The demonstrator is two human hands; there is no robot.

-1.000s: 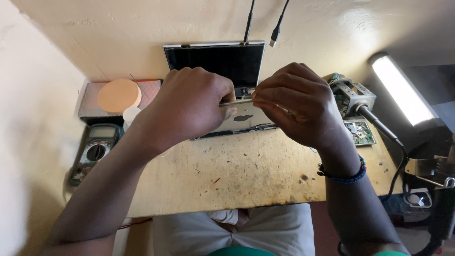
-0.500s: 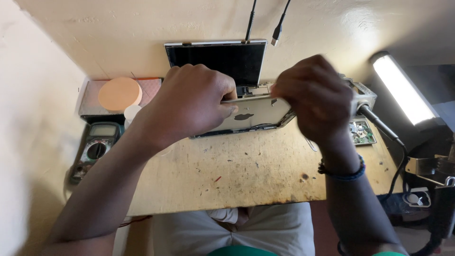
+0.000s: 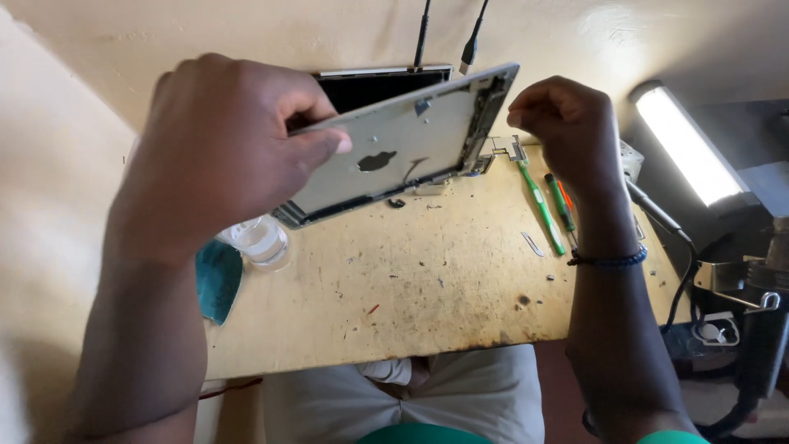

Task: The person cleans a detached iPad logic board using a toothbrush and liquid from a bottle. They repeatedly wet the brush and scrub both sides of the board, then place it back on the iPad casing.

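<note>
- Both hands are raised over the workbench (image 3: 427,296).
- My left hand (image 3: 218,152) pinches the silver tablet shell (image 3: 403,148), tilted above the bench.
- My right hand (image 3: 567,131) is curled into a fist at its right edge.

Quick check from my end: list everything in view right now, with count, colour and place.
tablet back shell: one, silver-grey, lifted and tilted above the table, in the left hand
dark screen panel: one, black, against the wall behind the shell
screwdrivers: two, green, on the table at right
clear lid: one, table's left edge
table: one, worn yellow
lamp: one, white, lit, far right
left hand: grips the shell's left end
right hand: closed, beside the shell's right edge
</note>
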